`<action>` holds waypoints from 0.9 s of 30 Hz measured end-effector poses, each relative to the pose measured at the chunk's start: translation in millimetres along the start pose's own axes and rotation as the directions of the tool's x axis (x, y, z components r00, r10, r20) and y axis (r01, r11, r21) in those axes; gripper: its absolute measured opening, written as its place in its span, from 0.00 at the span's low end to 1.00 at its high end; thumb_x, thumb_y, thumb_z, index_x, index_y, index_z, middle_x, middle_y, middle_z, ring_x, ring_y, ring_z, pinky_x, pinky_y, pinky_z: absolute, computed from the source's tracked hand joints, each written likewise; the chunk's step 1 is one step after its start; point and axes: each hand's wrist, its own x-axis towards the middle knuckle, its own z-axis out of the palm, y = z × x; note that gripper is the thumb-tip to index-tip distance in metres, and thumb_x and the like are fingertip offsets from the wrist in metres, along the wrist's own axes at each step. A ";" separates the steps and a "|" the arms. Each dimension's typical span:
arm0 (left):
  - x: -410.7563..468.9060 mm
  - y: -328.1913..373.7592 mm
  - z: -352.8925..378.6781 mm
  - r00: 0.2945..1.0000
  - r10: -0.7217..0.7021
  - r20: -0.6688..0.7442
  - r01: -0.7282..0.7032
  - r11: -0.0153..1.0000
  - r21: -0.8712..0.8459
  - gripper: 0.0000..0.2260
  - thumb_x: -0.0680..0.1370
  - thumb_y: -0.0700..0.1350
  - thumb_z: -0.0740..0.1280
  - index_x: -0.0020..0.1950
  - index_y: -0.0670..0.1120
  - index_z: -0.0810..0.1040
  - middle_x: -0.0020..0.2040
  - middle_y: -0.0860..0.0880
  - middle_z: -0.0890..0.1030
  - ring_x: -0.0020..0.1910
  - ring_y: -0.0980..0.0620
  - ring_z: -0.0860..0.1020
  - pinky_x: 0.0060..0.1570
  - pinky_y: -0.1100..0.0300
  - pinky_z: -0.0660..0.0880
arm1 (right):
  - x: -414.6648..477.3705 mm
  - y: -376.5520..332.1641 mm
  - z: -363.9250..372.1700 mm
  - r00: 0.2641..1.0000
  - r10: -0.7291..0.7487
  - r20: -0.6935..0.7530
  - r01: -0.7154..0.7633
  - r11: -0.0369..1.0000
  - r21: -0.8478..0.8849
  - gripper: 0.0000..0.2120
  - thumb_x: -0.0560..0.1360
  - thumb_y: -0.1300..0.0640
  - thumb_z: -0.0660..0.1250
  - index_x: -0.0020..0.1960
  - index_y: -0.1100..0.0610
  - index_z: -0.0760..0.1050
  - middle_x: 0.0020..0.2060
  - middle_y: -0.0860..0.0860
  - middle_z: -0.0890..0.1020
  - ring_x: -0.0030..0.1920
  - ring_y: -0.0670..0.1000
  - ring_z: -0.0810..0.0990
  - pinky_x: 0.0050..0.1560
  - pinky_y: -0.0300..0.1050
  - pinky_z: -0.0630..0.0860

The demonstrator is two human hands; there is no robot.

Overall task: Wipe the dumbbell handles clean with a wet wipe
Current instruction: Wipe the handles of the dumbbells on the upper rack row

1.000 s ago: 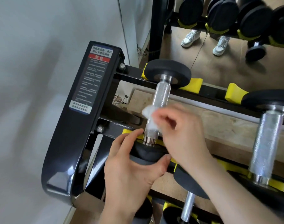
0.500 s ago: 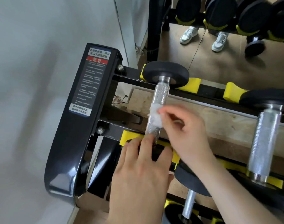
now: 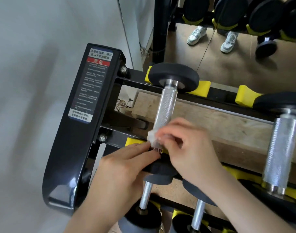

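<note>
A dumbbell with black end discs and a knurled silver handle [image 3: 165, 105] lies across the top tier of the black rack [image 3: 76, 125]. My right hand [image 3: 189, 148] pinches a crumpled white wet wipe [image 3: 153, 137] against the near end of that handle. My left hand [image 3: 125, 167] lies flat over the dumbbell's near disc [image 3: 159, 174], fingers straight, fingertips by the handle's base. The handle's lowest part is hidden by both hands.
A second dumbbell handle [image 3: 280, 148] sits to the right on the same tier. Smaller dumbbells [image 3: 143, 214] rest on the tier below. Yellow cradles [image 3: 201, 88] line the rails. A mirror behind reflects more dumbbells and white shoes [image 3: 196, 35]. A grey wall stands at left.
My right hand slid the wipe down the handle toward the near disc. My left hand shifted from gripping the disc to lying flat over it.
</note>
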 end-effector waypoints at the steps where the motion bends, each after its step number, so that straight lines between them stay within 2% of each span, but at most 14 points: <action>1: -0.8 -5.1 -0.8 1.000 -0.026 0.006 0.027 0.997 -0.067 0.21 0.65 0.32 0.71 0.53 0.52 0.83 0.56 0.57 0.82 0.55 0.61 0.80 0.52 0.70 0.75 | 15.9 3.2 0.0 0.997 -0.014 -0.080 0.009 0.998 -0.067 0.06 0.72 0.63 0.69 0.43 0.54 0.83 0.40 0.48 0.79 0.40 0.43 0.75 0.39 0.32 0.68; 3: -3.8 -13.4 -0.4 0.994 -0.101 0.041 0.107 0.974 -0.198 0.26 0.62 0.26 0.76 0.52 0.50 0.84 0.57 0.57 0.82 0.57 0.63 0.79 0.56 0.70 0.74 | 45.8 7.4 0.5 0.968 -0.040 -0.249 -0.010 0.980 -0.197 0.07 0.71 0.67 0.70 0.43 0.57 0.83 0.41 0.52 0.80 0.40 0.48 0.77 0.40 0.36 0.69; 4: -5.2 -16.1 0.2 0.991 -0.126 0.055 0.136 0.961 -0.243 0.27 0.61 0.24 0.76 0.52 0.49 0.85 0.57 0.56 0.82 0.57 0.63 0.79 0.56 0.69 0.74 | 45.4 5.5 2.4 0.964 -0.041 -0.263 -0.020 0.974 -0.226 0.08 0.70 0.68 0.69 0.44 0.58 0.83 0.42 0.53 0.80 0.40 0.51 0.78 0.40 0.39 0.70; 8: -4.3 -20.8 0.4 0.991 -0.116 0.072 0.132 0.945 -0.300 0.20 0.65 0.30 0.76 0.52 0.48 0.85 0.57 0.57 0.82 0.56 0.62 0.80 0.54 0.67 0.76 | -1.6 -10.4 3.2 0.994 -0.098 0.040 0.105 0.971 -0.217 0.10 0.68 0.64 0.67 0.44 0.53 0.82 0.41 0.48 0.81 0.39 0.47 0.79 0.37 0.39 0.73; 10: -3.6 -19.1 -0.6 0.993 -0.104 0.061 0.118 0.946 -0.301 0.17 0.67 0.35 0.74 0.52 0.50 0.84 0.57 0.61 0.81 0.56 0.64 0.79 0.54 0.69 0.75 | 21.0 -4.3 -4.3 0.990 -0.136 0.019 0.137 0.963 -0.231 0.09 0.68 0.66 0.68 0.44 0.55 0.83 0.41 0.49 0.81 0.39 0.49 0.80 0.37 0.45 0.76; 12: -4.0 -17.7 -1.0 0.992 -0.114 0.062 0.127 0.942 -0.309 0.16 0.68 0.38 0.73 0.53 0.53 0.83 0.57 0.64 0.79 0.57 0.65 0.78 0.56 0.69 0.74 | 53.2 3.3 -7.7 0.981 -0.118 -0.151 0.075 0.961 -0.266 0.09 0.67 0.69 0.69 0.43 0.58 0.83 0.41 0.52 0.81 0.40 0.52 0.80 0.38 0.47 0.77; 13: -4.4 -17.3 -0.9 0.990 -0.124 0.065 0.139 0.941 -0.309 0.15 0.69 0.41 0.73 0.53 0.54 0.82 0.57 0.64 0.80 0.57 0.64 0.78 0.57 0.69 0.73 | 55.1 3.2 -6.3 0.981 -0.101 -0.166 0.057 0.966 -0.254 0.09 0.67 0.69 0.68 0.43 0.59 0.83 0.42 0.53 0.81 0.40 0.52 0.80 0.38 0.48 0.78; 15: -3.9 -14.9 -0.4 0.991 -0.115 0.065 0.128 0.958 -0.257 0.13 0.70 0.47 0.71 0.54 0.56 0.81 0.57 0.62 0.80 0.58 0.59 0.77 0.59 0.67 0.71 | 29.1 -2.6 -2.2 0.993 -0.112 -0.048 0.097 0.967 -0.237 0.10 0.69 0.66 0.65 0.44 0.55 0.82 0.42 0.50 0.81 0.41 0.51 0.80 0.39 0.45 0.77; 17: -3.3 -10.8 -2.3 0.996 -0.072 0.051 0.077 0.991 -0.105 0.14 0.69 0.46 0.72 0.53 0.57 0.81 0.55 0.62 0.80 0.54 0.54 0.76 0.56 0.66 0.70 | 6.5 -6.9 -3.4 0.985 -0.161 0.059 0.170 0.965 -0.202 0.10 0.69 0.65 0.65 0.43 0.54 0.82 0.42 0.48 0.80 0.40 0.49 0.79 0.37 0.42 0.75; 18: -3.0 -7.7 -3.7 0.996 -0.054 0.070 0.055 0.998 -0.007 0.17 0.66 0.42 0.73 0.53 0.56 0.82 0.53 0.61 0.81 0.51 0.53 0.76 0.54 0.65 0.72 | 10.8 -3.6 -5.3 0.983 -0.179 0.033 0.182 0.965 -0.190 0.09 0.69 0.65 0.66 0.42 0.54 0.82 0.42 0.48 0.80 0.40 0.48 0.79 0.38 0.41 0.74; 21: -0.9 10.2 -4.6 0.977 -0.083 0.195 0.032 0.967 0.253 0.27 0.56 0.35 0.78 0.51 0.52 0.82 0.46 0.55 0.83 0.45 0.46 0.79 0.37 0.56 0.80 | 48.9 14.0 -4.0 0.947 -0.185 -0.262 0.105 0.951 -0.291 0.06 0.71 0.66 0.68 0.44 0.60 0.83 0.41 0.54 0.82 0.39 0.52 0.80 0.40 0.40 0.72; 24: 3.1 33.4 2.6 0.972 -0.072 0.225 -0.018 0.927 0.375 0.18 0.61 0.46 0.75 0.51 0.54 0.81 0.39 0.49 0.80 0.38 0.44 0.79 0.28 0.54 0.77 | 52.1 18.3 9.0 0.885 -0.100 -0.455 -0.039 0.957 -0.287 0.05 0.73 0.64 0.69 0.46 0.61 0.83 0.38 0.55 0.80 0.37 0.53 0.78 0.38 0.35 0.68; 25: 4.3 36.4 5.4 0.970 -0.067 0.234 -0.027 0.926 0.378 0.14 0.65 0.53 0.70 0.50 0.55 0.81 0.37 0.48 0.79 0.36 0.44 0.79 0.28 0.54 0.76 | 49.5 19.4 12.2 0.863 -0.051 -0.503 -0.078 0.970 -0.232 0.05 0.74 0.63 0.68 0.46 0.60 0.83 0.37 0.55 0.80 0.36 0.52 0.77 0.37 0.33 0.65; 27: 6.9 32.7 6.4 0.972 -0.059 0.228 -0.020 0.945 0.328 0.14 0.68 0.58 0.60 0.47 0.57 0.81 0.36 0.48 0.78 0.35 0.46 0.79 0.26 0.56 0.74 | 48.0 19.0 18.4 0.815 0.069 -0.575 -0.151 0.984 -0.095 0.05 0.75 0.62 0.67 0.46 0.60 0.83 0.36 0.53 0.80 0.36 0.48 0.75 0.38 0.29 0.64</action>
